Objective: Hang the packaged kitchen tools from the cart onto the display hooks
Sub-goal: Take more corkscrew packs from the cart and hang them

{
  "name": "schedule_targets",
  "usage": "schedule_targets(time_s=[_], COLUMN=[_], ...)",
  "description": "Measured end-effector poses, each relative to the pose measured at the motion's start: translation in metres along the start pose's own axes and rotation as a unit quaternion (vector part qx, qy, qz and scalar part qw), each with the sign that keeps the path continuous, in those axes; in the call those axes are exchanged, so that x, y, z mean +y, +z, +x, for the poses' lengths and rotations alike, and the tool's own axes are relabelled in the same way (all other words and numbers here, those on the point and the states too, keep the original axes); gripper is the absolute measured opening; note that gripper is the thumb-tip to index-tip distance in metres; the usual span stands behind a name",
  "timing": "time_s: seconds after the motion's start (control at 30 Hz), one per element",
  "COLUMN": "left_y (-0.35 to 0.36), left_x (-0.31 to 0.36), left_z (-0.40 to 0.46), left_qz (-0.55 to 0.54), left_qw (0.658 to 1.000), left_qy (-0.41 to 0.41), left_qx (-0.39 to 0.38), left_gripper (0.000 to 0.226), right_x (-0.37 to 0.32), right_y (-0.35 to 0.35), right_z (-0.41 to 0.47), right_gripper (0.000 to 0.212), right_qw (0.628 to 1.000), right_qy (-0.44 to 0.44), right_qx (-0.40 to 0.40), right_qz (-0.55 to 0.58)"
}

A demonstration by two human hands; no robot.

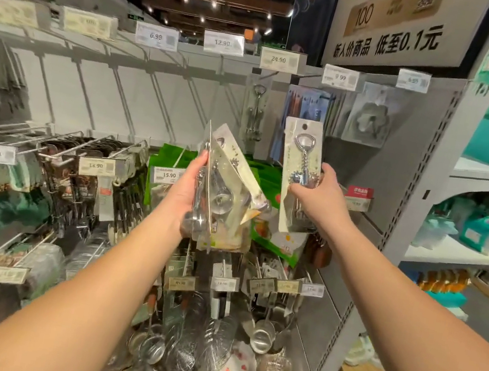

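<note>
My right hand [321,195] grips the lower part of a carded corkscrew package [302,159], held upright in front of the display wall. Its hang hole is at the top, below and right of a hook where an identical corkscrew package [253,112] hangs under the 24.90 tag [279,59]. My left hand [188,195] clutches a bundle of several packaged tools [225,195], metal spoons and openers in clear blister packs, fanned out at chest height. The cart is not in view.
Long bare hooks [121,100] run across the upper left row. Filled hooks with utensils [76,176], green packs [169,160] and strainers [192,354] crowd the lower rows. A grey upright [419,195] bounds the panel on the right, with shelves of boxed goods [487,235] beyond.
</note>
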State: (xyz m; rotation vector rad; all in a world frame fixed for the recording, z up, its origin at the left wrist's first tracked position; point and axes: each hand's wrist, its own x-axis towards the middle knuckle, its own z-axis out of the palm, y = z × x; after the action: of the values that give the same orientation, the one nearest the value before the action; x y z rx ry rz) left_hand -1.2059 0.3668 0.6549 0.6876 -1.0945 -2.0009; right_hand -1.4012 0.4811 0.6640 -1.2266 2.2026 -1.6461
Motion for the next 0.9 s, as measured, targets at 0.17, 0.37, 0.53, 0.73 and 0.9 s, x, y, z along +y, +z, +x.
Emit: schedule_targets(time_s=[0.17,0.37,0.53,0.73,0.9], left_y=[-0.003,-0.006,-0.007,-0.004,-0.003], left_x=[0.026,0.053,0.062,0.058,0.051], left_z=[0.043,0.085,0.112,0.134,0.148], left_qz=[0.004,0.024,0.039,0.029,-0.019], left_qw=[1.000,1.000,0.999,0.999,0.999], left_qy=[0.024,0.016,0.031,0.031,0.037], left_qx=[0.014,-0.009,-0.014,-0.016,-0.027], left_gripper=[0.039,0.041,0.041,0.035,0.037], right_x=[-0.009,-0.030,-0.031,-0.028,-0.020], right_y=[0.033,0.065,0.081,0.087,0.091], right_z=[0.051,0.116,0.146,0.173,0.182], right_gripper=[0.061,0.070,0.069,0.087,0.089], right_qw=[1.000,0.998,0.996,0.994,0.992], right_qy=[-0.021,-0.048,-0.060,-0.067,-0.089], right_qx=[0.003,0.041,0.072,0.086,0.087], right_qz=[-0.008,-0.013,-0.009,-0.009,-0.014])
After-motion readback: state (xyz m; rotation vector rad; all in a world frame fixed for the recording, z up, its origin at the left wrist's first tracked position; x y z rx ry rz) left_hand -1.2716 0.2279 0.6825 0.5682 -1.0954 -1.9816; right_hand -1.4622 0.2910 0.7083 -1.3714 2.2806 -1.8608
